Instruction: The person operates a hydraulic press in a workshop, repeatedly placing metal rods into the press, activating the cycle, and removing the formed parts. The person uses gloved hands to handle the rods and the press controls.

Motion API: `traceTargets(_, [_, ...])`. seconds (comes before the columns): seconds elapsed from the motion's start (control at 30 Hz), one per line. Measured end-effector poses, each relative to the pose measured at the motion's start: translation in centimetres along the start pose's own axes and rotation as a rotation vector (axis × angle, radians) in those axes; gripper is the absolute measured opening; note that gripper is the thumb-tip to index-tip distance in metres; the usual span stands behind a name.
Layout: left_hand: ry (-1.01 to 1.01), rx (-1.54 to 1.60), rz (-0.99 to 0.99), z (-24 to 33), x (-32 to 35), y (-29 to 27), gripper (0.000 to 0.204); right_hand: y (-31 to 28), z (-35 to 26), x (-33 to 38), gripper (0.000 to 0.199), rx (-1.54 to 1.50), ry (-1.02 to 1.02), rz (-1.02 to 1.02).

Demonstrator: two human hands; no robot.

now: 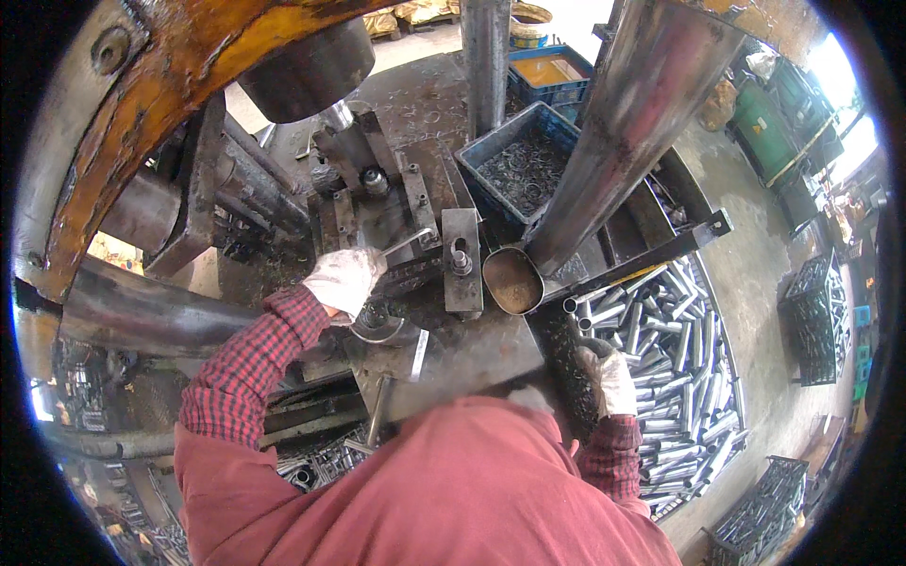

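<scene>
My left hand (344, 283), in a whitish work glove, is closed round a slim metal rod (406, 244). The rod points right, its far end by the edge of the steel die fixture (377, 212) on the press bed. My right hand (609, 377), gloved with dark-soiled fingers, is at the left edge of a big bin of short shiny metal tubes (679, 349). Its fingertips are dark against the bin's shadowed side, and I cannot make out whether they grip a tube. A round post (375, 181) stands in the fixture.
A heavy press ram (311, 71) hangs above the fixture, with a thick steel column (632, 123) at the right. A blue crate (528, 165) holds metal rings and scrap. Beside the column sits an oval can (512, 281). A flat metal strip (420, 355) lies near me.
</scene>
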State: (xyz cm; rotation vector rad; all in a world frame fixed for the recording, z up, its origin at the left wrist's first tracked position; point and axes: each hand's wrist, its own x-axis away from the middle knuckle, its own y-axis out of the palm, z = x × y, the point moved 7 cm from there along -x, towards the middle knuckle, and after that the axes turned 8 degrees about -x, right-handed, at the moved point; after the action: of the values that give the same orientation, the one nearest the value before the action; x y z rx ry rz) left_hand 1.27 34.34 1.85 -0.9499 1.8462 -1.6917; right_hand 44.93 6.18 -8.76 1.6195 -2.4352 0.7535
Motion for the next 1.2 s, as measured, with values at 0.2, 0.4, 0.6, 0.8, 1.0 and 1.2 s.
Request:
traceTargets(0.2, [0.006, -0.495, 0.151, -3.1, -5.6, -2.2, 0.014, -0.1, -0.8, 0.2, 0.042, 0.045, -0.009, -0.024])
traceTargets(0.4, [0.028, -0.613, 0.093, -2.9, -12.1, -1.5, 0.017, 0.7, -2.5, 0.5, 0.044, 0.107, 0.026, -0.075])
traceTargets(0.6, [0.171, -0.428, 0.271, 0.5, -11.4, -2.0, 0.021, 1.9, -3.9, 1.1, 0.045, 0.157, 0.031, -0.105])
traceTargets(0.8, [-0.014, 0.071, 0.501, 1.1, -5.2, -9.9, 0.028, 2.5, -6.0, 1.1, 0.047, 0.105, -0.025, -0.129])
traceTargets(1.0, [-0.404, 1.698, 0.332, 7.9, 1.2, -6.5, 0.028, 6.7, -14.7, 2.5, 0.057, 0.133, -0.310, -0.216])
traceTargets(1.2, [-0.654, 2.216, 0.284, 17.4, 1.0, -0.1, 0.022, 15.6, -18.5, 2.4, 0.054, 0.306, -0.302, -0.358])
